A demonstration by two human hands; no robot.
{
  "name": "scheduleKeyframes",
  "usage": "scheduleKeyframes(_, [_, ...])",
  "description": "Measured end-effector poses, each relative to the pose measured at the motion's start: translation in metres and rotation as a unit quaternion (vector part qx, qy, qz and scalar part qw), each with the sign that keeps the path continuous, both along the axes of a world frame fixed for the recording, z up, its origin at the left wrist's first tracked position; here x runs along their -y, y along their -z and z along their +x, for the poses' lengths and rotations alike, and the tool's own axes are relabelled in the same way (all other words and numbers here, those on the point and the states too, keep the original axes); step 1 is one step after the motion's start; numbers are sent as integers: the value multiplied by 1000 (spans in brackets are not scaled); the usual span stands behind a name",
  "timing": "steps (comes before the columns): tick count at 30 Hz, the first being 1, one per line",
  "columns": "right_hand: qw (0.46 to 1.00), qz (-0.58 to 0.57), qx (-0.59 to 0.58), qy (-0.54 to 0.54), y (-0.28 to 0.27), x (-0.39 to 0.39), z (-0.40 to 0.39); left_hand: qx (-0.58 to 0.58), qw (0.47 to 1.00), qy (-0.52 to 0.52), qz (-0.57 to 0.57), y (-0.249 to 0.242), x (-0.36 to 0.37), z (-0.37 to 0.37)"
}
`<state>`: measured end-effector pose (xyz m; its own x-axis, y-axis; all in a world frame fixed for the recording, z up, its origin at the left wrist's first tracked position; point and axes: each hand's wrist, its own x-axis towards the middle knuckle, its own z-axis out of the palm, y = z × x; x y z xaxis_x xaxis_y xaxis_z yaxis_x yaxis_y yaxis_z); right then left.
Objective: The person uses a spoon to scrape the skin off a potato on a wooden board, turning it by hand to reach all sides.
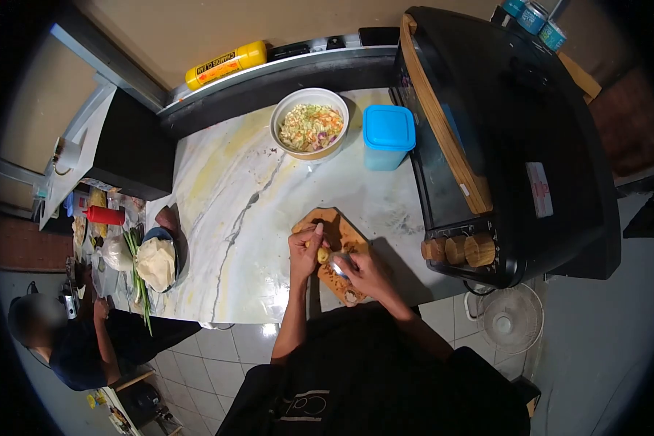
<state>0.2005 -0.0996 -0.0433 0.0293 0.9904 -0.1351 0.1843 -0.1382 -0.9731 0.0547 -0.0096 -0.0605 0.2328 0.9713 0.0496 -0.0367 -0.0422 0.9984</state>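
Observation:
My left hand (pixel 304 251) is closed around a small yellow, root-like piece (pixel 323 256), its thumb pointing up. The piece is held above a wooden cutting board (pixel 345 227). In the fingers of my right hand (pixel 363 275) is a shiny metal utensil (pixel 339 264), close beside the yellow piece. Whether it is a spoon or a blade I cannot make out, as the fingers cover much of it. Brown scraps lie scattered on the board. A pale brownish lump (pixel 351 296) sits at its near end.
Beyond the board stand a bowl of shredded vegetables (pixel 310 131) and a blue-lidded container (pixel 389 136). A large black oven (pixel 516 160) borders the right side. At left are a plate with a pale mound (pixel 156 263), green onions (pixel 138 280) and another person (pixel 73 341).

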Motion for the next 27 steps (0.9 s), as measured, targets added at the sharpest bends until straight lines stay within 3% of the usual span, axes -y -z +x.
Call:
scheduleKeyframes(3, [1000,-5,-4,-7,4,-14,-4,-19,1000,11,-2,-4,-4,-3])
scheduleKeyframes(6, [996,66,55,14,14,-9,-2,-24,999,20,-26,-22,-6,-4])
scheduleKeyframes(7, [996,17,92,-17,15,-7,3,-16,999,26,-27,-26,-7,-5])
scheduleKeyframes(13, [999,-25,-22,-10,-7,-10,-2,42,998,-9,-39,-13,0,-5])
scheduleKeyframes(19, [998,-45,15,-29,7,-13,-6,82,995,-52,-32,-13,4,-2])
scheduleKeyframes(27, [998,0,-60,-13,0,-17,-12,28,998,-58,7,-5,5,-1])
